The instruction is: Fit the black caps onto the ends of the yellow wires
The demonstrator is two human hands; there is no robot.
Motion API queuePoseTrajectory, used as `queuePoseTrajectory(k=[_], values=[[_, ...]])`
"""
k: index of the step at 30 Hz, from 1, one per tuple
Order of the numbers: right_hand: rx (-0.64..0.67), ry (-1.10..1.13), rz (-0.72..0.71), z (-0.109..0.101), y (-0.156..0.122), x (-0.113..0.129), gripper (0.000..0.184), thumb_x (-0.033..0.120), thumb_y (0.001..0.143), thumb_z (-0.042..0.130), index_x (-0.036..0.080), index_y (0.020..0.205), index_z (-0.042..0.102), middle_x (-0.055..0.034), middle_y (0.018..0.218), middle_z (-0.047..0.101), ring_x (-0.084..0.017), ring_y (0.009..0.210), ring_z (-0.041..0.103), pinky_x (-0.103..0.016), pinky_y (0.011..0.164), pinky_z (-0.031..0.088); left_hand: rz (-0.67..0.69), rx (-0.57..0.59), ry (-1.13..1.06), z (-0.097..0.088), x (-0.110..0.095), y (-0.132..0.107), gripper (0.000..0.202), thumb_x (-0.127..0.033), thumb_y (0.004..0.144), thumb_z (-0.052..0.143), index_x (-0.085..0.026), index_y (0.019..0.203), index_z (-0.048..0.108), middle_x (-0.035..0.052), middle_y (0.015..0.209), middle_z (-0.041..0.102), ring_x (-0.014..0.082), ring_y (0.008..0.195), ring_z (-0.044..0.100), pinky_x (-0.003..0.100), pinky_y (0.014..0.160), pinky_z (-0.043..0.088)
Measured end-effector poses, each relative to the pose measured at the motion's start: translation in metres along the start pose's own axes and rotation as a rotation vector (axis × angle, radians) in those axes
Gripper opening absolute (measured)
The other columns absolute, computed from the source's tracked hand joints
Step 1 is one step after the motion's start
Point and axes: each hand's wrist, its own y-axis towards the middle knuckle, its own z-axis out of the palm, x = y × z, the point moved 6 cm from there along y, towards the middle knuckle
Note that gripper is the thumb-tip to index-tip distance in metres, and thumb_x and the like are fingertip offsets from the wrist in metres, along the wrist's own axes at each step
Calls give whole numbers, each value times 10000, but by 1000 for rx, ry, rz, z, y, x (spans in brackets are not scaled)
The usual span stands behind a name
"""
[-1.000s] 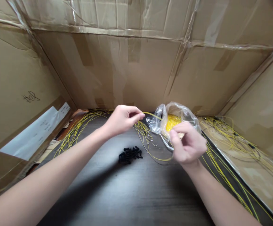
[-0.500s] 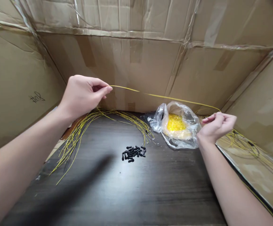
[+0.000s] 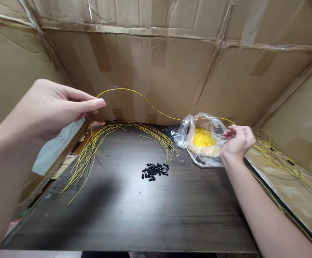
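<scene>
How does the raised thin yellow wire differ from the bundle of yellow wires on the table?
The raised thin yellow wire is one strand; the bundle of yellow wires has many. The left hand pinches the raised wire; the bundle lies on the dark tabletop. Both are thin and yellow.

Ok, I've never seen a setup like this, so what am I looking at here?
There's no machine here, just a person at work, seen by one camera worn on the head, looking forward and down. The bare left hand pinches a yellow wire, which curves across to the right hand; I can't tell whether that one grips it. On the dark tabletop lie a spread of thin yellow strands, small black tubular pieces and a clear plastic bag of tiny yellow pieces. Cardboard walls stand behind.
</scene>
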Motion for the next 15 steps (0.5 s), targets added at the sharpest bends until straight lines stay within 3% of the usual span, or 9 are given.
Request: queuePoseTrajectory(k=[3,6,8,11,15], values=[[238,-42,124,30,-41,5,127,249,731,631,165,661,567,26,582,551,-101,489,498,-226,446,386,-195,137,-484,22,34,-3,178,-191,787,760,-66,912,737,11,655,615,40,589,487,136,495,346],[692,-213,255,60,-90,0,172,309,730,672,148,684,635,7,576,586,-120,505,511,-244,476,387,-481,318,-896,66,81,-19,101,-198,846,700,-111,897,711,-14,586,541,11,438,389,98,334,261],[942,-393,188,69,-116,-1,215,339,766,655,144,676,664,-24,615,629,-143,554,547,-269,530,415,-574,307,-1068,90,107,-32,81,-180,872,670,-102,867,691,-14,594,526,5,422,408,80,330,310],[1064,-653,-105,72,-131,2,258,336,835,598,149,692,704,-64,695,663,-180,656,592,-327,669,465,-666,293,-1141,117,132,-52,67,-137,885,652,-84,901,691,-4,631,536,7,444,474,59,339,345],[988,-746,-294,72,-133,6,287,347,855,608,117,980,725,-131,915,659,-232,783,616,-404,773,498,-614,318,-1116,126,134,-61,112,-130,877,667,-63,959,703,22,694,577,20,494,541,65,410,443]])
